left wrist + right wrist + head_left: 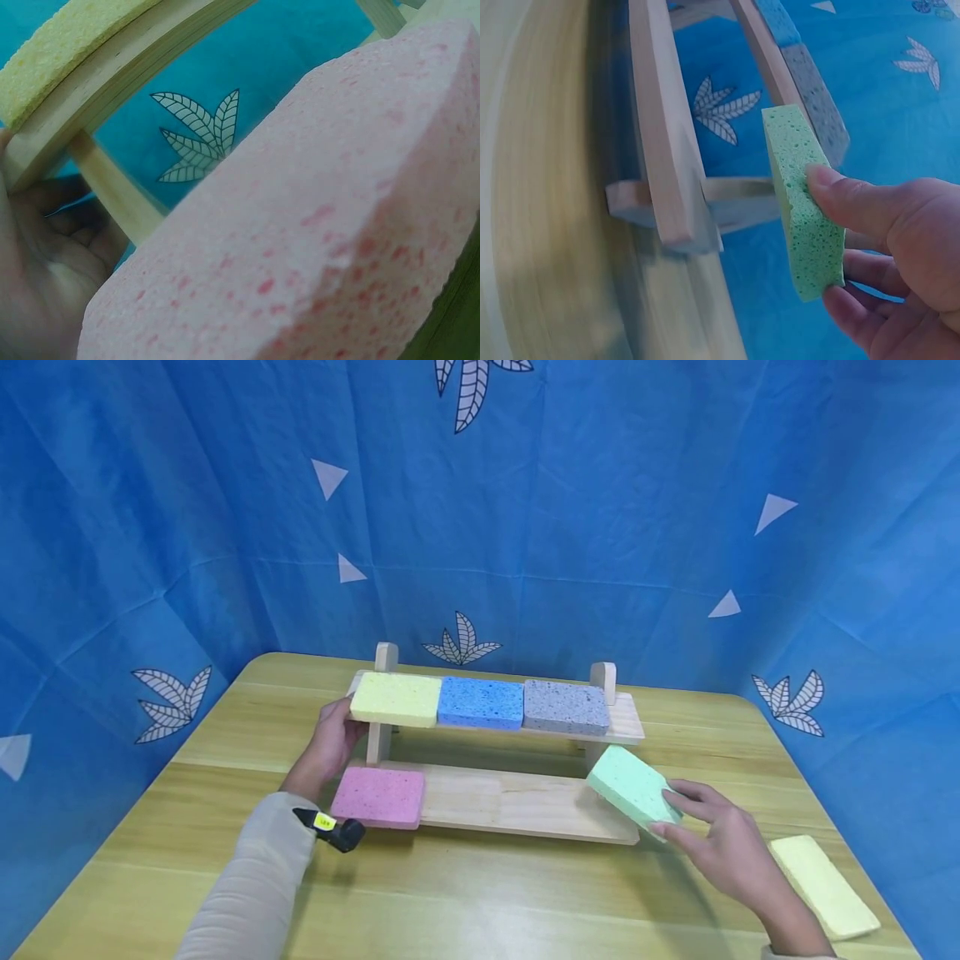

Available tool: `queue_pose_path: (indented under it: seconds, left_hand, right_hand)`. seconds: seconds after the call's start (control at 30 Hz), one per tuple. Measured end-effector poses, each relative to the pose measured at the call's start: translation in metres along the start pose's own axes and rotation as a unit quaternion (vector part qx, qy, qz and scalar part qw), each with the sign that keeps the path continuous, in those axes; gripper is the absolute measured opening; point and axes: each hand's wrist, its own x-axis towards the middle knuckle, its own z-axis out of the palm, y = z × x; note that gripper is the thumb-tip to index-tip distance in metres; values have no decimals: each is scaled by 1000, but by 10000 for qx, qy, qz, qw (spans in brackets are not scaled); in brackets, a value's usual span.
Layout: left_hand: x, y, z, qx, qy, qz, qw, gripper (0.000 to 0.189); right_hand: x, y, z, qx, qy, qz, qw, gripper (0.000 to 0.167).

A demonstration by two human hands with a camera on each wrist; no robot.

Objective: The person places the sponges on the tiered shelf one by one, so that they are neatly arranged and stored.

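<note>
My right hand (723, 839) pinches a pale green sponge (628, 783) by its right end, thumb on one side and fingers on the other. The sponge is tilted in front of the right end of a two-tier wooden shelf (517, 797). At the shelf's other end, my left hand (333, 739) grips the end of the upper board, with fingers curled beneath it in the left wrist view. Along that upper board lie a yellow sponge (396, 697), a blue sponge (481, 702) and a grey sponge (566, 706). A pink sponge (378, 797) lies on the lower board's left end.
Another pale yellow sponge (823, 887) lies on the wooden table (480, 902), beside my right forearm. A blue patterned curtain (600, 527) hangs behind the table and along both sides. A small black device (330, 829) is worn on my left wrist.
</note>
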Motion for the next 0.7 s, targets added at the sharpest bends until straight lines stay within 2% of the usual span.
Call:
queue_pose_path:
  seconds: [0.37,0.7]
  left_hand:
    - [0,-1,-1,173,-30,-41,9998,34]
    - [0,1,0,255,-9,-126,9996,40]
  right_hand:
    - [8,-20,25,375,-349,-515,9974,45]
    - [23,-35,55,713,-751,-1272,9865,45]
